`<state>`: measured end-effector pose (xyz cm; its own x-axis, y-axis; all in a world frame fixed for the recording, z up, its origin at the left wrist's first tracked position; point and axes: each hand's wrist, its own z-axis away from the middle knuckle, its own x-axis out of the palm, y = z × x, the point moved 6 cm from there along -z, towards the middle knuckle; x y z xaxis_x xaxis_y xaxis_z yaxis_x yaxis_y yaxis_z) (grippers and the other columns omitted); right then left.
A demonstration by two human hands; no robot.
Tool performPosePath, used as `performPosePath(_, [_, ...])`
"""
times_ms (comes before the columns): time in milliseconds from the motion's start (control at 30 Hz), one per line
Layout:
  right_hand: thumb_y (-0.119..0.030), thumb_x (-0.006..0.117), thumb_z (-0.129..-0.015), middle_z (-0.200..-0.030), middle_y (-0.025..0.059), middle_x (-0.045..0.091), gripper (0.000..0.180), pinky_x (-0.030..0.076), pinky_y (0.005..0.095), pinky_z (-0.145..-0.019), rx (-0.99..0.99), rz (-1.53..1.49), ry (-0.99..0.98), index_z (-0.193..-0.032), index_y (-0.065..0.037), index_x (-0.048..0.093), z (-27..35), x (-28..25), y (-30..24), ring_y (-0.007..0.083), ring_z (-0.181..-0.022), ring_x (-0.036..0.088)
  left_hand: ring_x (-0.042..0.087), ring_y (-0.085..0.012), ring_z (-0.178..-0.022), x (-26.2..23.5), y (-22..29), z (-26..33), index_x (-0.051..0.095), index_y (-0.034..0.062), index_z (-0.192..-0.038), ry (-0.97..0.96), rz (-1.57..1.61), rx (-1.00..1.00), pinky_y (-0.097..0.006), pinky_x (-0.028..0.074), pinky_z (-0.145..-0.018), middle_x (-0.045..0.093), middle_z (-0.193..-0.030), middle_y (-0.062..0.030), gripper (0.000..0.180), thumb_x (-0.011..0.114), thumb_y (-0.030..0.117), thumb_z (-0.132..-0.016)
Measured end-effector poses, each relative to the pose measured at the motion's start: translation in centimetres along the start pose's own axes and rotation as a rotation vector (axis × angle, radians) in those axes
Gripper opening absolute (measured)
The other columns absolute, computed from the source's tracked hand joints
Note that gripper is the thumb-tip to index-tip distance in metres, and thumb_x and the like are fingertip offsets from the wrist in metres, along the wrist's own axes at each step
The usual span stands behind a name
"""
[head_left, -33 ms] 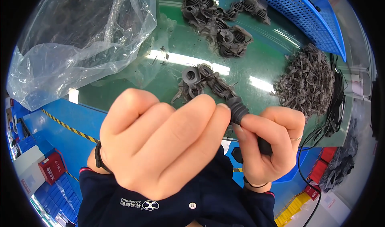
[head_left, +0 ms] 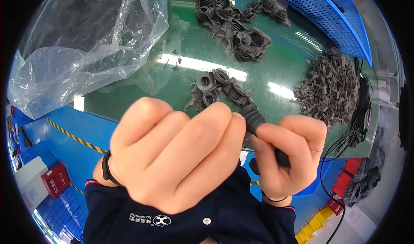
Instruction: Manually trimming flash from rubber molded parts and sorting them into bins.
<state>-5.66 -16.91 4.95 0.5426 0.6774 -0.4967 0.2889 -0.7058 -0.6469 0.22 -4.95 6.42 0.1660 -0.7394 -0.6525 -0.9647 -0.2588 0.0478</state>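
A dark grey ribbed rubber bellows (head_left: 252, 118) is held between my two hands above the near edge of the table. My right hand (head_left: 291, 155) is closed, its thumb and forefinger pinching the bellows' lower end; something dark shows inside its curled fingers, too covered to name. My left hand (head_left: 177, 157) is curled shut against the bellows' other side, with its fingertips mostly hidden behind the knuckles. Just beyond the hands lies a cluster of similar bellows (head_left: 235, 92) joined by thin rubber. Whether the held one is attached to it I cannot tell.
More bellows in webbed sheets (head_left: 246, 39) lie farther back on the green table (head_left: 276, 71). To the right is a heap of torn rubber scraps (head_left: 330, 89), with black cables (head_left: 362, 110) beside it. A blue perforated basket (head_left: 323, 15) tilts at back right; a clear plastic bag (head_left: 86, 67) covers the left.
Both hands are nearly still. The bellows and my right hand have shifted slightly to the left; my left hand has moved a touch to the right.
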Motion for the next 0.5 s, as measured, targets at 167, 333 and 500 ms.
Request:
performPosePath(167, [0.001, 0.076, -0.052, -0.078, 0.0055, 0.051, 0.028, 0.038, 0.0232, -0.05, 0.032, -0.083, 0.032, -0.078, -0.003, 0.065, 0.7, -1.1, -1.1, 0.0142, -0.057, 0.048, 0.034, -0.0018, -0.046, 0.7, -4.7, 0.3, 0.061, -0.0006, -0.078, -0.019, -0.021, -0.605, -0.018, 0.024, -0.042, 0.057, -0.069, -0.001, 0.015, 0.06, -0.009, -0.066])
performPosePath(333, [-0.007, 0.062, -0.077, -0.089, 0.0125, 0.05, 0.015, 0.037, 0.0221, -0.052, 0.509, -0.802, -0.046, -0.088, 0.0, 0.054, 1.9, 0.5, 3.5, 0.0112, -0.062, 0.046, 0.035, -0.0011, -0.054, 2.3, -5.3, 2.7, 0.053, -0.002, -0.085, -0.16, 0.834, -1.014, -0.015, 0.025, -0.049, 0.051, -0.081, -0.0066, 0.007, 0.053, -0.001, -0.078])
performPosePath(500, [-0.025, 0.047, -0.088, -0.082, 0.0146, 0.052, 0.025, 0.028, 0.0171, -0.04, 0.781, -1.288, -0.019, -0.078, -0.002, 0.042, 1.6, 1.9, 4.4, 0.0052, -0.048, 0.039, 0.029, -0.0032, -0.053, 2.9, -5.0, 2.4, 0.044, 0.0043, -0.079, 0.01, 1.4, -1.02, -0.017, 0.025, -0.047, 0.042, -0.071, -0.0022, 0.019, 0.052, 0.022, -0.081])
